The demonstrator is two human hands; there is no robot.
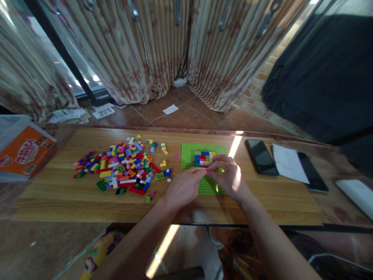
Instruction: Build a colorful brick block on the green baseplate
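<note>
A green studded baseplate (188,151) lies on the wooden table, carrying a low block of toy bricks (204,158) in blue, red, white and yellow. My left hand (186,186) reaches over the plate's left side, its fingers closed at the front edge of this block. From the right, my right hand (229,175) meets it there with thumb and index finger pinched. The fingertips of both hands almost touch. Something small and pale or pink shows between them, too small to tell. Parts of the plate and the block's front are hidden under the hands.
A heap of loose bricks (128,167) spreads to the left, with several strays beside the plate. At the right lie a dark phone (261,156), a white paper sheet (289,162) and another dark device (313,173). A plastic box with an orange label (27,151) stands far left.
</note>
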